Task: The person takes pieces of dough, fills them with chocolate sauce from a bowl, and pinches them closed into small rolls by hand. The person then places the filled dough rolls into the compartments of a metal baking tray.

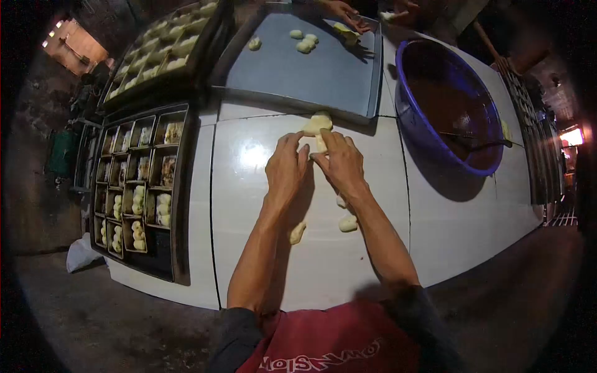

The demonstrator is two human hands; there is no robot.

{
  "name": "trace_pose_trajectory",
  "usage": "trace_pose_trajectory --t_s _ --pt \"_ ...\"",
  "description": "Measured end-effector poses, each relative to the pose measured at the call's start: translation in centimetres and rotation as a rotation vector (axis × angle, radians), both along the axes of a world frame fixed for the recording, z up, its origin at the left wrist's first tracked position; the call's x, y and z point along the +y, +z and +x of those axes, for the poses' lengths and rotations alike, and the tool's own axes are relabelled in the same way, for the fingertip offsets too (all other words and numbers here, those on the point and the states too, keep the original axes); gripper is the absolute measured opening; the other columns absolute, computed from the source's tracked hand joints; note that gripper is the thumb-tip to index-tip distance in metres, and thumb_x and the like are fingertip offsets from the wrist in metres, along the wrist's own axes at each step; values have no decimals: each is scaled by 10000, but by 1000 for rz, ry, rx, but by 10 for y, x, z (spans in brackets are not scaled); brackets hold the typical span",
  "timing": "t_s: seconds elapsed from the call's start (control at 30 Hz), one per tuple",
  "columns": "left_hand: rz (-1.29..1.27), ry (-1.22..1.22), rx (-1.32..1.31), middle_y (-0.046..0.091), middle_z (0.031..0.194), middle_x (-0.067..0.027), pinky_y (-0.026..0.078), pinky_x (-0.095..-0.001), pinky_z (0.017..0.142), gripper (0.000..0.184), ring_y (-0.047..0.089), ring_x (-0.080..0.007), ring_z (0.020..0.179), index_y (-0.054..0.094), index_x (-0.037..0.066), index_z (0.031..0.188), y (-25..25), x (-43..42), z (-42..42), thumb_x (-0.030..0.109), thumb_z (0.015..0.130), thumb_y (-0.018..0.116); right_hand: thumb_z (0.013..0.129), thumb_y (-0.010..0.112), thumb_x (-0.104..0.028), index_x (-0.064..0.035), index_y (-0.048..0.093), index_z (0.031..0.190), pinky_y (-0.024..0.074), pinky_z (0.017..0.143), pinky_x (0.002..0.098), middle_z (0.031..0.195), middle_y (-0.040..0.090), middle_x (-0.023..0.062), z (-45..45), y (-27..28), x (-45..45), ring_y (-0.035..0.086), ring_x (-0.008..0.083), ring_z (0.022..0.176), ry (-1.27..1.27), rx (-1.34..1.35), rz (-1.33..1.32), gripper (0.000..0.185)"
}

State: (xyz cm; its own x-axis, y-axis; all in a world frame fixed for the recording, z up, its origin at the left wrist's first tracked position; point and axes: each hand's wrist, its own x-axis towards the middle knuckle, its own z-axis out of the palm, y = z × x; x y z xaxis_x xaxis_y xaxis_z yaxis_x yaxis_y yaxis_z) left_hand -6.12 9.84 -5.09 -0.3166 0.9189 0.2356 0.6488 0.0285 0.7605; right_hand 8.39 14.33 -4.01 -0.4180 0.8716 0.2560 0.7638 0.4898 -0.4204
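Note:
Both my hands are over the white tiled table, side by side just below the metal tray. My left hand point(287, 165) has its fingers bent together at the left edge of a pale dough piece point(318, 123). My right hand point(341, 160) is closed on the strip of dough that hangs down from that piece between my hands. Nearer to me lie a flattened dough piece point(298, 232) by my left forearm and a rounder one point(348, 223) beside my right forearm, with a small bit just above it.
A blue-grey tray point(273, 78) holds several dough balls; another person's hands point(348, 13) are above it. Right stands a purple basin point(415, 118) of brown liquid with a utensil. Left are a tray of dough-filled tins point(180, 217) and another dough tray point(168, 46).

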Motion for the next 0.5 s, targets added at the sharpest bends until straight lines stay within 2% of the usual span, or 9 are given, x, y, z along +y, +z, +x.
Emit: trace_pose_trajectory --t_s 0.07,0.13,0.23,0.27,0.3,0.33,0.37,0.4,0.5 --pt "28 6 99 617 1211 -170 524 -416 845 470 673 -347 924 568 88 1326 -29 33 -5 291 908 639 866 653 -168 -35 625 1081 499 803 460 975 658 156 -9 -22 22 615 375 893 38 84 44 255" --pt "-117 14 119 661 1146 -188 524 -429 845 457 680 -359 938 623 76 1258 -13 54 -5 326 878 663 872 619 -125 -27 641 1021 517 728 404 854 664 111 -5 -29 32 642 293 806 24 160 57 180" --pt "-275 -106 54 684 1016 -179 516 -484 795 301 653 -378 963 682 16 1038 -4 68 -10 242 842 641 857 588 -84 -9 642 959 510 648 329 787 636 51 23 -3 25 626 181 724 -116 603 -751 137" --pt "-235 -38 19 700 951 -163 515 -481 796 235 660 -373 922 710 33 981 3 62 -7 211 848 632 840 578 -70 1 633 939 492 617 265 802 607 17 41 3 22 586 105 706 -82 724 -852 133" --pt "-200 -48 37 700 960 -160 515 -477 797 221 662 -372 914 715 47 986 -1 55 -11 199 847 635 838 622 -154 13 662 905 474 588 253 781 620 31 58 5 14 584 101 681 -124 924 -925 184" --pt "-165 -60 55 700 969 -157 515 -473 799 208 664 -371 906 720 61 990 -5 47 -18 187 846 638 857 601 -167 -3 656 949 507 710 275 833 629 47 78 12 8 610 127 766 -91 1019 -1038 196" --pt "-169 -19 68 702 942 -158 518 -450 812 207 666 -360 920 728 66 1006 -5 38 -20 179 854 647 889 589 -183 -5 636 1028 505 764 289 895 632 58 97 9 3 613 136 818 -108 1122 -1035 230" --pt "-264 -27 101 683 1040 -152 518 -435 831 269 659 -352 951 700 63 1104 -2 26 -25 196 877 646 921 577 -199 -8 617 1106 503 818 302 957 635 69 112 6 -5 615 144 870 -131 1225 -1027 269" --pt "-67 35 58 617 1205 -157 533 -422 819 426 658 -322 970 605 42 1262 -4 -6 -14 194 871 681 980 551 -257 -14 540 1257 494 860 323 1068 620 85 119 27 -35 607 144 942 -194 1490 -1014 369"
